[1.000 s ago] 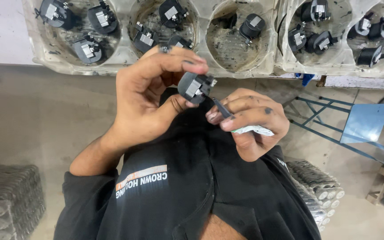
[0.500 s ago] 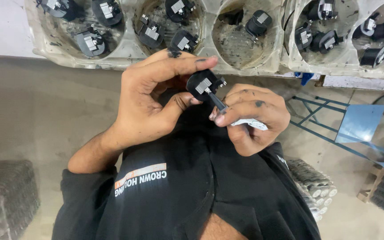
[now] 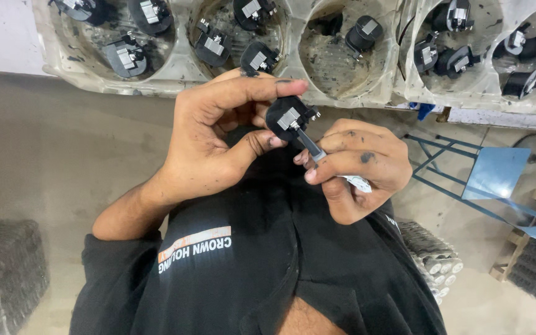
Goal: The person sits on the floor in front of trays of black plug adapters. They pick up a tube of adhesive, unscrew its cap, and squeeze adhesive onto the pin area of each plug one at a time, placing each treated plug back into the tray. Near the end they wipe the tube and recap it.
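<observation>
A: Any room around the hands (image 3: 293,149)?
B: Open floor (image 3: 63,155) to the left. Ahead, the tray (image 3: 175,84) rim sits close, its wells crowded with black parts (image 3: 255,59). To the right stands a blue frame (image 3: 466,180).

The left hand (image 3: 218,139) pinches a small black plastic part with a silver metal clip (image 3: 288,116) between thumb and forefinger. The right hand (image 3: 358,167) grips a thin dark-shafted tool (image 3: 308,144), whose tip touches the part's metal clip. Above the hands, a dirty translucent plastic tray with round wells (image 3: 299,96) holds more black parts of the same kind (image 3: 252,59). A blue metal frame (image 3: 466,180) stands on the floor to the right.
</observation>
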`<action>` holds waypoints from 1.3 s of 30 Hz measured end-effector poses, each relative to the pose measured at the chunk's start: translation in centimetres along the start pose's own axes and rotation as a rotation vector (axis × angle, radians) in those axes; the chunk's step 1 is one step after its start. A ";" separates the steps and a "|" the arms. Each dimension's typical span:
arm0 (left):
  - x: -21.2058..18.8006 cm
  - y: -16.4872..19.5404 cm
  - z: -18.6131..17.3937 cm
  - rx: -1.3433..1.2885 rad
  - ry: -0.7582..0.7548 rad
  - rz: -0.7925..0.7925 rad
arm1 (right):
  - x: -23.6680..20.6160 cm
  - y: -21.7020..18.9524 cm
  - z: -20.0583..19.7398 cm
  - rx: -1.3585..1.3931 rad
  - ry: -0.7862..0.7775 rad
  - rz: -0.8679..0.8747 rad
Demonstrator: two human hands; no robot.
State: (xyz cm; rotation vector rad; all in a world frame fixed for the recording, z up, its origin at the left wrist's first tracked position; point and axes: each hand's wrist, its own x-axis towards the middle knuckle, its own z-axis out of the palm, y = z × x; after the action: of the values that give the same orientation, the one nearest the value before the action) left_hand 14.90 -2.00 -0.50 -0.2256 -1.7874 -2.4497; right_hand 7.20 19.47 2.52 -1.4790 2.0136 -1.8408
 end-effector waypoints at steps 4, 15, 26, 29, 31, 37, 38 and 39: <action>-0.1 -0.1 0.0 -0.019 0.008 0.001 | 0.0 -0.5 0.3 -0.008 0.029 0.040; -0.2 -1.9 0.4 -0.471 -0.042 -0.043 | -0.2 0.1 0.6 -0.011 0.063 -0.018; -1.0 -1.6 0.7 -0.531 -0.120 -0.168 | -0.3 -0.9 0.8 -0.004 0.163 0.045; -1.2 -1.8 0.5 -0.519 -0.138 -0.169 | -0.2 -0.8 1.1 -0.054 0.185 0.042; -1.3 -2.0 0.5 -0.525 -0.140 -0.175 | -0.3 -0.7 1.3 -0.065 0.156 0.022; -1.1 -2.4 0.4 -0.561 -0.154 -0.210 | -0.6 -0.9 1.3 -0.143 0.171 0.070; -1.1 -2.5 0.3 -0.556 -0.160 -0.212 | -0.7 -0.9 1.3 -0.159 0.158 0.063; -1.1 -2.5 0.3 -0.550 -0.165 -0.214 | -0.8 -1.0 1.3 -0.160 0.159 0.055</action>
State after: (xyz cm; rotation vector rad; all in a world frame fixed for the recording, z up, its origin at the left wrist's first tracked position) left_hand 15.54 -0.95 -2.98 -0.2964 -1.1914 -3.1176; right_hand 8.97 19.11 2.47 -1.3339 2.2996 -1.8697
